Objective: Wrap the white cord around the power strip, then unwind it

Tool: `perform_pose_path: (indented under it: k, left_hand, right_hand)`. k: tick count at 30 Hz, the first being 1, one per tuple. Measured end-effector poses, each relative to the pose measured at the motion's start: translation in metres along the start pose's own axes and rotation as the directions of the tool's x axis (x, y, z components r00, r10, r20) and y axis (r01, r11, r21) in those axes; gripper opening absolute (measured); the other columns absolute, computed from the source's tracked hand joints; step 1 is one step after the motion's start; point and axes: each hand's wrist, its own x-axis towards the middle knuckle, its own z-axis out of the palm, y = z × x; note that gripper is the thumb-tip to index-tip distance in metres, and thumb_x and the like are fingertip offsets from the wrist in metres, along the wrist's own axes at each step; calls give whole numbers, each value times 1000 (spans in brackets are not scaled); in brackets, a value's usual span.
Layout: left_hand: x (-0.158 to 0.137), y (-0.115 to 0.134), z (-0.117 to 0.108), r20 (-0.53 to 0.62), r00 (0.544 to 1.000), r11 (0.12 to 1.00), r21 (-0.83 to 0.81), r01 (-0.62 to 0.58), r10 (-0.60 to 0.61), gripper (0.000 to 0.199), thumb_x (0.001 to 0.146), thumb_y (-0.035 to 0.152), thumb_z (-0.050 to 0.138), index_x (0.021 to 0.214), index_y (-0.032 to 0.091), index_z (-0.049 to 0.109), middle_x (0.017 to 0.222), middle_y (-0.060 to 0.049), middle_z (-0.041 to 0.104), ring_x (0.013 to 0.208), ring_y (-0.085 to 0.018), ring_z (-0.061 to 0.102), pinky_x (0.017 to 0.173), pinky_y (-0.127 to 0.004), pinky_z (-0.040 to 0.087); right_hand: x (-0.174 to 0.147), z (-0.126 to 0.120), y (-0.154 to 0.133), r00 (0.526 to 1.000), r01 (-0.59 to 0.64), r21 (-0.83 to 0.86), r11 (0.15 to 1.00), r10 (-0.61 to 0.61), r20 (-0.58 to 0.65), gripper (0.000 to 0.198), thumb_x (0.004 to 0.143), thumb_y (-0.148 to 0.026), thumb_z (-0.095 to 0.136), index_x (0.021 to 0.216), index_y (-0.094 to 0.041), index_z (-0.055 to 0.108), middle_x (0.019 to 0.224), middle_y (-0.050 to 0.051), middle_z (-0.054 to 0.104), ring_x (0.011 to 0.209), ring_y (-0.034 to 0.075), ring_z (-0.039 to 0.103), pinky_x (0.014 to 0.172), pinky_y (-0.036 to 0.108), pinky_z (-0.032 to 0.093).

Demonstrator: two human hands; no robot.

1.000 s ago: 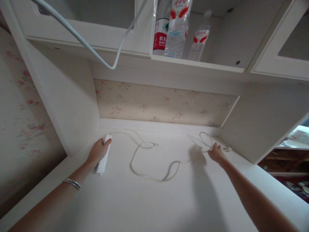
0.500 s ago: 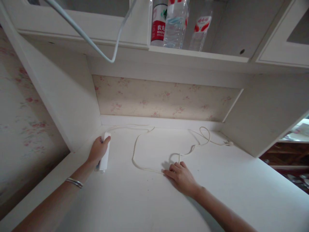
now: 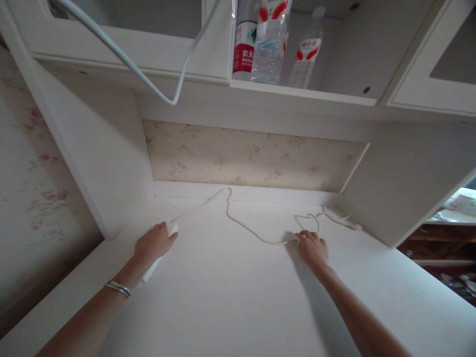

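My left hand [image 3: 154, 244] is closed around a white power strip [image 3: 151, 270] at the left of the white desktop; the hand covers most of it. From the strip's far end a thin white cord [image 3: 244, 225] runs up against the back ledge, bends, and comes down to my right hand [image 3: 313, 249]. The fingers of my right hand are closed on the cord, low over the desktop. Beyond that hand the cord lies in loose loops, ending in a plug [image 3: 356, 226] by the right side panel.
A pale cable [image 3: 173, 101] hangs down in front of the upper cabinet. Plastic bottles [image 3: 267, 59] stand on the open shelf [image 3: 305, 92] overhead. White side panels [image 3: 100, 148] bound the desk nook left and right.
My right hand has moved right and away from me, drawing the cord with it; the loops now bunch near the plug. My left hand has turned the power strip and shifted it slightly.
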Motion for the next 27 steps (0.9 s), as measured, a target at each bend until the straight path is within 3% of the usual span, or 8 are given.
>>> perform_pose_path:
  k: [5,9,11,16,20,24,27]
  left_hand:
    - [-5,5,3,24,1000,995,98,-11,9,52,81,46,38,116,9,49,114,-21,56,98,-36,59,75,-45,46]
    - [-11,5,2,0,1000,994,111,-13,13,60,80,45,42,126,7,41,117,-20,54,101,-33,58,76,-42,46]
    - [-15,1,1,20,1000,996,90,21,-23,61,78,50,44,122,8,45,115,-20,56,99,-32,59,76,-40,46]
    - [-28,-16,3,70,996,996,65,57,-62,52,74,54,47,99,10,58,100,-19,62,91,-30,62,77,-37,46]
    - [-38,-20,3,82,996,999,-21,25,-23,44,74,51,48,93,13,59,98,-16,62,89,-28,63,76,-35,45]
    - [-48,-8,-6,40,988,956,-263,-132,148,37,76,46,50,96,16,57,103,-11,59,93,-24,60,81,-32,44]
    - [-56,5,-19,-39,948,838,-457,-298,316,37,78,43,52,105,19,55,105,-7,58,98,-22,57,84,-31,43]
  right_hand:
    - [-26,-22,-88,980,200,268,943,-186,-76,32,88,-18,41,108,-23,65,101,8,65,93,21,56,81,31,40]
    - [-46,-41,-152,951,301,477,826,-294,-92,28,90,-23,41,106,-25,64,94,4,67,88,17,59,77,25,41]
    - [-55,-46,-174,930,346,540,767,-357,-88,27,90,-24,41,106,-26,64,92,2,67,86,15,60,74,23,41]
    - [-69,-44,-194,886,426,568,704,-453,-102,25,90,-23,43,97,-28,66,85,0,68,81,15,60,70,22,40]
    - [-69,-40,-195,902,409,592,694,-406,-146,24,90,-21,43,101,-26,64,85,2,67,83,16,60,73,24,43]
    - [-61,-47,-202,879,473,613,633,-382,-284,30,87,-18,46,115,-24,57,102,6,64,96,19,56,85,31,45]
    - [-48,-56,-211,852,523,600,605,-353,-386,40,85,-16,48,124,-22,50,117,9,57,108,22,51,93,37,43]
